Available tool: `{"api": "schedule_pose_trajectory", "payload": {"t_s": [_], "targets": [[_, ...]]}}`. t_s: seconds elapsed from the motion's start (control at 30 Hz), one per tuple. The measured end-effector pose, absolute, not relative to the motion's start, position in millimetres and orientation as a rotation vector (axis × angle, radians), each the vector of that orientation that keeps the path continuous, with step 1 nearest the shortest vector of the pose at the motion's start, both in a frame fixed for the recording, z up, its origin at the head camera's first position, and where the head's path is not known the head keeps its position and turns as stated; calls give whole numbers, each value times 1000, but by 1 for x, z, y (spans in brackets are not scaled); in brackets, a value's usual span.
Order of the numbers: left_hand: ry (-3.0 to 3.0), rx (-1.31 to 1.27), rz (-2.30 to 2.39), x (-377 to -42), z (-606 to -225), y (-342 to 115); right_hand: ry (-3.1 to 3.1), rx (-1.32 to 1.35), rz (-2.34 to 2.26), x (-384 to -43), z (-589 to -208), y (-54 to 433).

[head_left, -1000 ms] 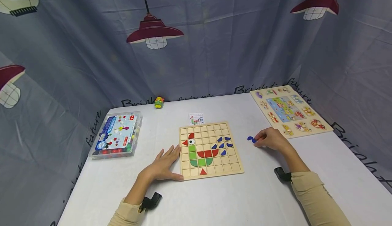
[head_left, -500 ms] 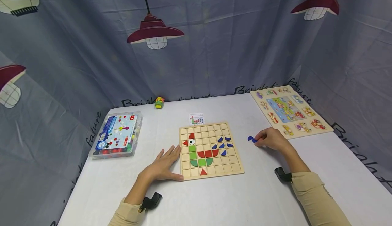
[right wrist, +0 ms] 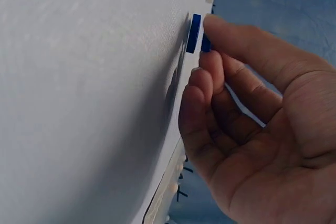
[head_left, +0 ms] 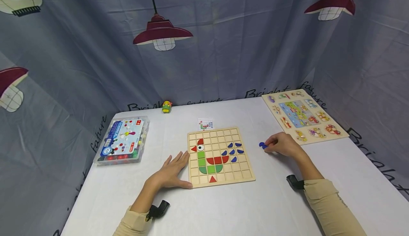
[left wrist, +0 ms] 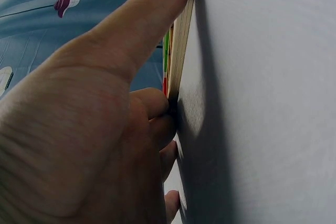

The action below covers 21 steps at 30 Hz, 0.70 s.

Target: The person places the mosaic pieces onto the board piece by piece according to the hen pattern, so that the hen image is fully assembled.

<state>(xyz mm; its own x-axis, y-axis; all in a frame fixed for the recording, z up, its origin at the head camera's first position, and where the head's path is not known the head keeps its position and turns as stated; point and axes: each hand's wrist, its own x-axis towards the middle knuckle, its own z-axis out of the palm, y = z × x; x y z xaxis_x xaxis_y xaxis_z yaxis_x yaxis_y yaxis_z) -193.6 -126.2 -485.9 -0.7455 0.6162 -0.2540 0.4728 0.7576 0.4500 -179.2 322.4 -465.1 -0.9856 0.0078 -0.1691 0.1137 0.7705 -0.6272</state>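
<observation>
My left hand (head_left: 171, 172) lies with fingers spread along the left side of a wooden grid board (head_left: 238, 177), its thumb at the near corner. On the board, red, green and blue pieces form a bird-like picture, with several blue leaf-shaped pieces (head_left: 231, 145) at its right. To the right of the board, my right hand (head_left: 282, 145) pinches a small blue piece (right wrist: 206, 43) between thumb and fingertip. Another blue piece (right wrist: 193, 33) is right beside it, close over the white table. In the left wrist view, the thumb (left wrist: 152, 9) presses at the board's edge.
Above the board lies a small printed picture card (head_left: 205, 124). A clear plastic case (head_left: 144, 140) of coloured parts stands at the left, and a small toy figure (head_left: 166, 106) at the back edge. A wooden picture puzzle (head_left: 335, 138) lies at the back right.
The blue piece in my right hand has shifted slightly left, so it overlaps the other blue piece more. My left hand stays at the board's edge.
</observation>
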Motion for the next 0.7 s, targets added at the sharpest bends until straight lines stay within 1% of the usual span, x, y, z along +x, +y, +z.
{"api": "schedule_pose_trajectory", "payload": {"t_s": [0.7], "targets": [[2569, 825, 500, -194, -485, -125, 2773, -101, -1033, -182, -454, 283]]}}
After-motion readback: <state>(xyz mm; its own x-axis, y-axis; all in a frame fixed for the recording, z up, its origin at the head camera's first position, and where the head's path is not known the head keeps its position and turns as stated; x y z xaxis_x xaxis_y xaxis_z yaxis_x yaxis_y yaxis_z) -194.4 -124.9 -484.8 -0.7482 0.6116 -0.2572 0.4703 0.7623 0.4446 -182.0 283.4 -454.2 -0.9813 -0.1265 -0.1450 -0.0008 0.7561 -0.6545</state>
